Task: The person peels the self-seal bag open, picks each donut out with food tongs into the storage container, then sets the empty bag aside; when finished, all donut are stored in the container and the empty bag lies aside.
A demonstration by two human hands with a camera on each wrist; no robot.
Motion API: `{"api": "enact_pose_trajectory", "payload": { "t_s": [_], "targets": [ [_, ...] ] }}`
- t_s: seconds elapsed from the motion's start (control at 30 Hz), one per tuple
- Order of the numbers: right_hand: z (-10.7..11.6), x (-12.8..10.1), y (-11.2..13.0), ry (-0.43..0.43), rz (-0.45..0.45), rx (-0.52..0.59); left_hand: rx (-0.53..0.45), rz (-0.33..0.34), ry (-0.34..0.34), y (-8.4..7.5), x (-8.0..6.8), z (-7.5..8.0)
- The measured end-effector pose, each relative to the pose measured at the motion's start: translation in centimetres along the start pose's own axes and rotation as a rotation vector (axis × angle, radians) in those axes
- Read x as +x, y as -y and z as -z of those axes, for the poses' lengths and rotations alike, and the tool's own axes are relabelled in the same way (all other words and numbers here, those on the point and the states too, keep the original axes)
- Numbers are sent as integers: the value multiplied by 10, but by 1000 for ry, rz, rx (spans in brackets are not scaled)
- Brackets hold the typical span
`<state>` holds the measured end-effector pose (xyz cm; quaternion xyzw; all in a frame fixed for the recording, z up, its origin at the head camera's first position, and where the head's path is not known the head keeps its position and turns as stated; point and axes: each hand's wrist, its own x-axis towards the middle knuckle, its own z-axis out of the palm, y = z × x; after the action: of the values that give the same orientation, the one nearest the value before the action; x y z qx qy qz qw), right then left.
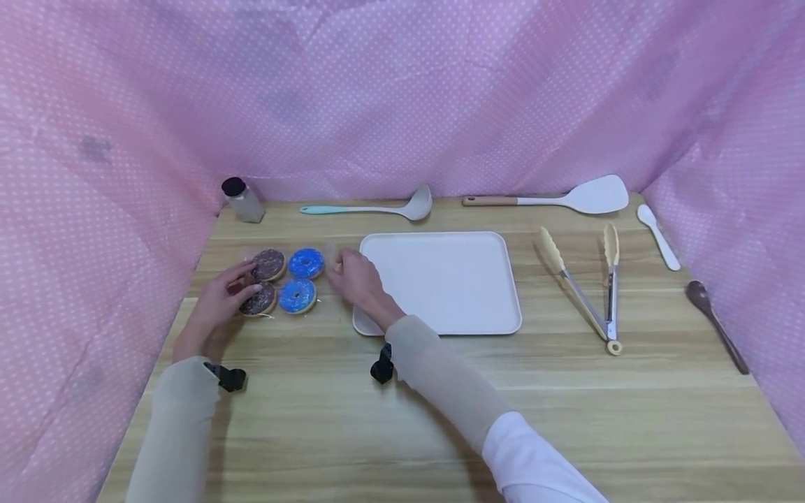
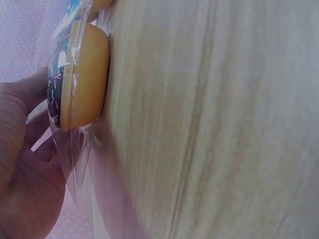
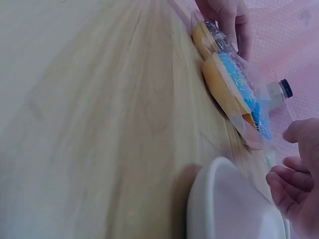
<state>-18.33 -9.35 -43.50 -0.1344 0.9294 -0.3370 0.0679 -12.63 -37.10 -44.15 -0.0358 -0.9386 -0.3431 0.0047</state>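
Observation:
Two chocolate donuts (image 1: 269,264) and two blue-iced donuts (image 1: 306,263) lie together in a clear plastic bag (image 3: 249,124) on the wooden table, left of a white tray (image 1: 453,279). My left hand (image 1: 248,283) holds the bag's left side against the chocolate donuts (image 2: 84,74), fingers curled on the plastic. At the bag's right edge, beside the blue donuts (image 3: 234,79), my right hand (image 1: 339,269) pinches the plastic. It hovers over the tray's near-left rim (image 3: 219,199). The tray has nothing on it.
A black-capped bottle (image 1: 242,199) stands at the back left. Along the back lie a ladle (image 1: 383,207) and a spatula (image 1: 566,199). Tongs (image 1: 591,286), a white spoon (image 1: 657,236) and a brown spoon (image 1: 713,318) lie to the right. Pink cloth walls three sides.

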Motion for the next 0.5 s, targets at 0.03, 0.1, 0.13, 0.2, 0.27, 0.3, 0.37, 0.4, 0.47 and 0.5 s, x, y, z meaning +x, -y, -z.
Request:
{"api": "enact_pose_trajectory", "payload": {
  "t_s": [0.03, 0.1, 0.13, 0.2, 0.27, 0.3, 0.37, 0.4, 0.47, 0.5],
  "targets": [
    [-2, 2, 1, -5, 7, 15, -2, -3, -2, 0, 0, 0],
    [-5, 7, 1, -3, 12, 55, -14, -9, -6, -1, 0, -1],
    [-7, 9, 2, 3, 6, 74, -21, -10, -4, -1, 0, -2],
    [-10, 12, 1, 3, -6, 88, -27, -7, 4, -2, 0, -3],
    [-12, 14, 1, -2, -15, 104, -28, 2, 13, -2, 0, -3],
    [-12, 14, 1, -9, -15, 108, -28, 10, 18, -2, 0, -4],
    [-13, 16, 0, -32, -11, 110, -18, 24, 21, -1, 0, -3],
    [-12, 16, 0, -45, -10, 117, -14, 34, 20, 0, 0, -3],
    [-12, 17, 1, -70, -18, 124, -6, 39, 17, 1, 0, -1],
    [-12, 18, 1, -82, -28, 131, -4, 40, 15, 2, 0, -1]
  ]
}}
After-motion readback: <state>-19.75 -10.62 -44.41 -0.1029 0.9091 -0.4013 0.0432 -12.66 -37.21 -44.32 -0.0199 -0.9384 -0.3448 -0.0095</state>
